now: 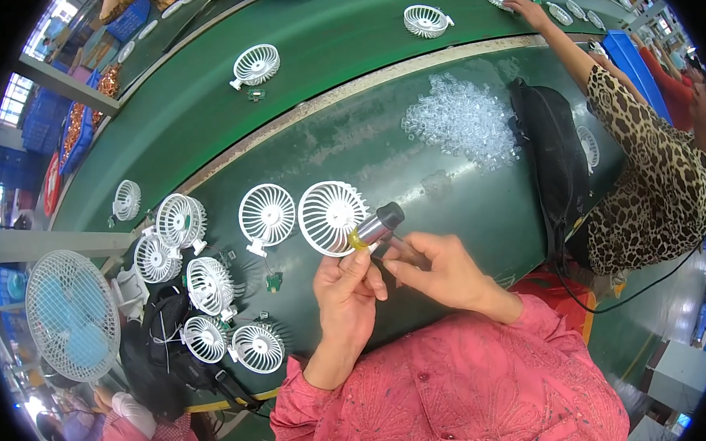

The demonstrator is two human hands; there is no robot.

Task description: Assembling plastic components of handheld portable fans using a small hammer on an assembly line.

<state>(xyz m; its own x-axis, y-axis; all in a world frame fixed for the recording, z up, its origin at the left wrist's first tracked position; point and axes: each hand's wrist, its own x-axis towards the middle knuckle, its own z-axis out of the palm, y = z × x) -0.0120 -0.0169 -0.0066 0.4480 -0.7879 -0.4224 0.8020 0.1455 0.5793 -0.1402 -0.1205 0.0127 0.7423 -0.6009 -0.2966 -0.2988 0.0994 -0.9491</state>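
The left hand pinches a round, white plastic fan by its lower edge, thumb against fingers, I'd say to steady it above the green table. The right hand wraps its fingers round a silver, yellow-ended mallet, its head at the fan's four o'clock. Other white fans cluster toward eight, seemingly leaving elbow room; clear plastic pieces heap at two.

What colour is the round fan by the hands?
The fan is white; head view shows it best.
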